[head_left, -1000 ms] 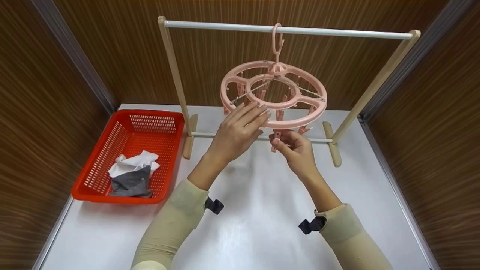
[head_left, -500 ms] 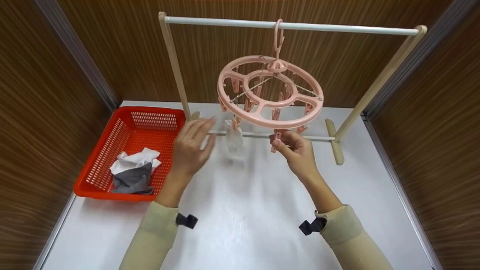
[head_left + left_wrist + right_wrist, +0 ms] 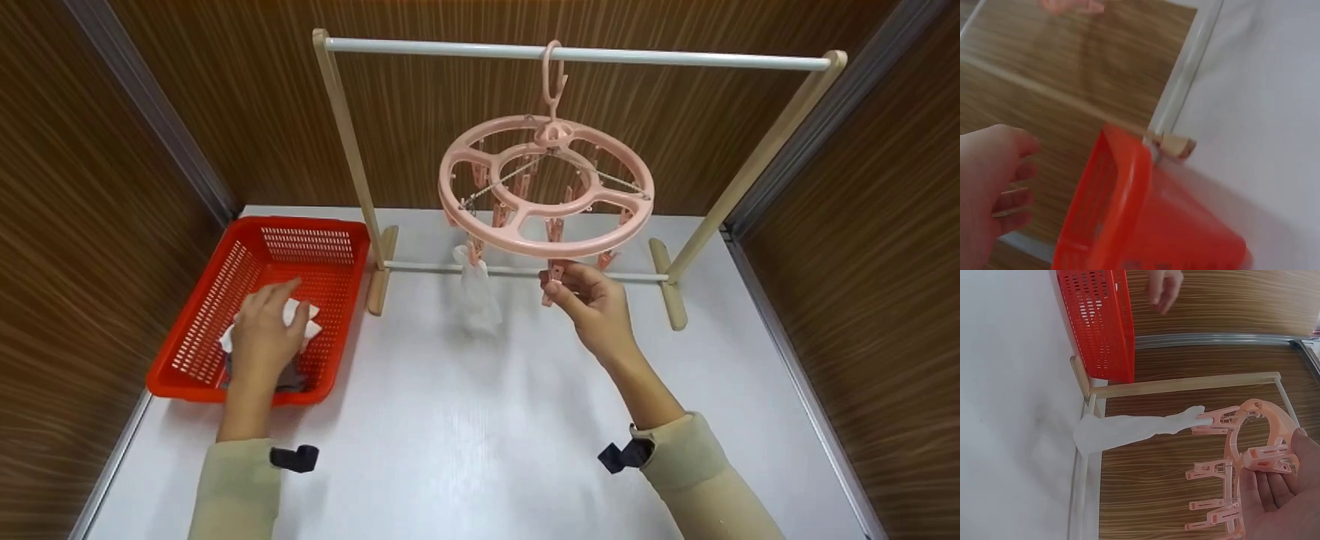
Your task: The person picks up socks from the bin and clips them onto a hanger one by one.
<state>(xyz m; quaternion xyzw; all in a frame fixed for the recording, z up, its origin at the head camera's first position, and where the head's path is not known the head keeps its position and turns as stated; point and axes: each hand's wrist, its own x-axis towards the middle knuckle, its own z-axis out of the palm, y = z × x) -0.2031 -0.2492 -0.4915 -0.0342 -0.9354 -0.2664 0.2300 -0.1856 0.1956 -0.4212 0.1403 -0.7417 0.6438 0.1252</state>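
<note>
A round pink hanger (image 3: 523, 241) with clips hangs by its hook from the rack's bar. My right hand (image 3: 600, 306) pinches a pink clip (image 3: 555, 274) at its near edge; the right wrist view shows this clip (image 3: 1268, 458) between thumb and fingers. From another clip hangs a white cloth (image 3: 478, 296), seen sideways in the right wrist view as a long white piece (image 3: 1134, 431). My left hand (image 3: 265, 330) is over the red basket, fingers loosely bent, above a white cloth (image 3: 309, 328) and a grey cloth (image 3: 291, 377). In the left wrist view the left hand (image 3: 988, 185) shows no thing in it.
The red basket (image 3: 346, 330) stands on the white table (image 3: 465, 450) at the left, beside the rack's left foot (image 3: 378, 291). The rack has a white top bar (image 3: 450, 49) and wooden posts. Wood-grain panels rise behind and at both sides.
My left hand has moved from the hanger's rim, left and down, to over the basket, uncovering the hanging white cloth. My right hand stays on its clip.
</note>
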